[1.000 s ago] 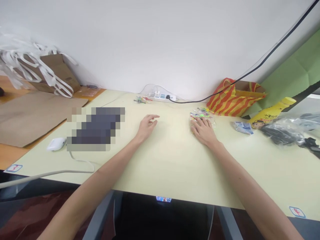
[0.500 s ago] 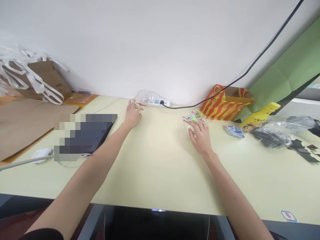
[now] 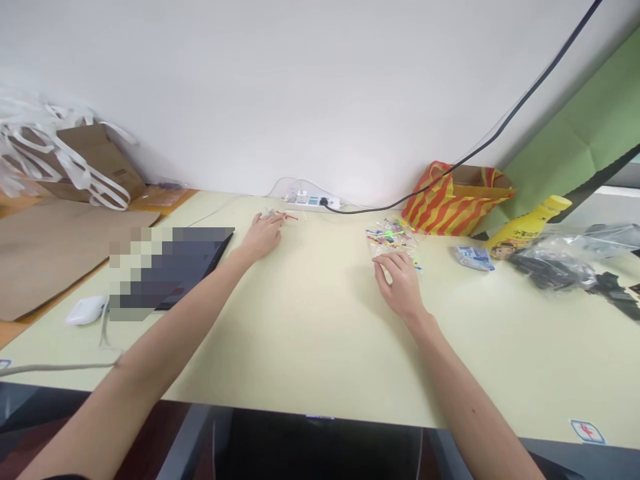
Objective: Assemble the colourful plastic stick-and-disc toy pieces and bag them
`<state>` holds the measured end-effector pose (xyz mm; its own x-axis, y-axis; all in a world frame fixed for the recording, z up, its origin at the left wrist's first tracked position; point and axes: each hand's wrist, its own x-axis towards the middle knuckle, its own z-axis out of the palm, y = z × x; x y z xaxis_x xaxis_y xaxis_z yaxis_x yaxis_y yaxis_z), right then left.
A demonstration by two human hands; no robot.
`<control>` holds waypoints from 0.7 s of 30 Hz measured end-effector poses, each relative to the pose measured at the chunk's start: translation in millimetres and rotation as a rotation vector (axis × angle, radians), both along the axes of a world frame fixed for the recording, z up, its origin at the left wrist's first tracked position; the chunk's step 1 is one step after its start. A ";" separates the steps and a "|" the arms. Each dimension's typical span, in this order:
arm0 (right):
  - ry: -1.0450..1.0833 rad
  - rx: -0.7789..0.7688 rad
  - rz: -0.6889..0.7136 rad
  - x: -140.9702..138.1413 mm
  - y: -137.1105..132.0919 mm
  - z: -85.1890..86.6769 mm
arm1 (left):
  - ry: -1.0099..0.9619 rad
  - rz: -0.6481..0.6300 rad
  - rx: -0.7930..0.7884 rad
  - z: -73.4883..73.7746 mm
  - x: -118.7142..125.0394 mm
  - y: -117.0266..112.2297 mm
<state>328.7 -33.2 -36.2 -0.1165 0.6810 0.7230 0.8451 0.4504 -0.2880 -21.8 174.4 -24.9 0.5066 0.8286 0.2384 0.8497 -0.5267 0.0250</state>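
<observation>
Your left hand reaches toward the back of the bench, its fingers spread a little at the near side of a small clear packet with red and other bright pieces in it. You cannot tell from this angle whether those fingers grip the packet or only touch it. The packet lies just in front of the white power strip, near the wall.

Your right hand is at the near edge of a larger clear bag of green, red, yellow and blue pieces, which lies flat in front of the striped red-and-yellow bag. Your right fingers are curled, with a narrow gap between thumb and forefinger; whether they pinch any of the plastic, you cannot tell.

To the right of the larger bag lie a blue-and-white packet and a tilted yellow bottle. Beside your left forearm you have a dark flat device, partly pixelated, with a white case at its left.
</observation>
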 end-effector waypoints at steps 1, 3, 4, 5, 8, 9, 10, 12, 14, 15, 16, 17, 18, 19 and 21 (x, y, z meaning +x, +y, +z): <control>0.012 0.001 0.016 -3.4 -1.5 1.8 | -0.019 -0.052 -0.001 3.3 1.9 -16.9; 0.041 0.000 0.051 -10.7 -4.4 4.9 | -0.065 -0.204 -0.036 11.3 5.8 -52.9; 0.053 -0.003 0.069 -14.2 -5.5 6.2 | -0.102 -0.264 -0.052 15.6 7.4 -69.4; 0.063 -0.008 0.086 -17.5 -6.4 7.2 | -0.142 -0.293 -0.062 19.7 8.5 -83.4; 0.074 -0.033 0.123 -24.6 -7.7 8.4 | -0.156 -0.343 -0.158 28.5 9.3 -102.0; 0.074 -0.046 0.131 -26.0 -7.8 8.0 | -0.130 -0.343 -0.221 29.9 9.1 -100.7; 0.072 -0.062 0.139 -26.9 -7.8 7.3 | -0.097 -0.342 -0.290 30.7 9.0 -96.9; 0.064 -0.099 0.159 -27.7 -7.6 5.0 | -0.023 -0.350 -0.410 31.2 9.7 -86.9; 0.057 -0.142 0.185 -27.5 -6.9 2.0 | 0.033 -0.358 -0.459 31.7 11.8 -80.5; 0.056 -0.162 0.194 -27.2 -6.3 0.4 | 0.049 -0.355 -0.464 32.4 13.2 -80.3; 0.057 -0.180 0.201 -26.7 -5.7 -1.2 | 0.059 -0.348 -0.468 33.5 14.6 -82.2; 0.059 -0.194 0.204 -26.2 -5.0 -2.7 | 0.063 -0.339 -0.477 35.2 15.8 -85.9; 0.061 -0.206 0.205 -25.5 -4.3 -4.2 | 0.065 -0.331 -0.491 37.6 16.8 -91.0; 0.061 -0.216 0.203 -24.7 -3.6 -5.5 | 0.069 -0.323 -0.507 40.9 17.6 -96.9; 0.057 -0.234 0.193 -23.0 -2.2 -7.7 | 0.079 -0.293 -0.519 51.3 19.6 -110.1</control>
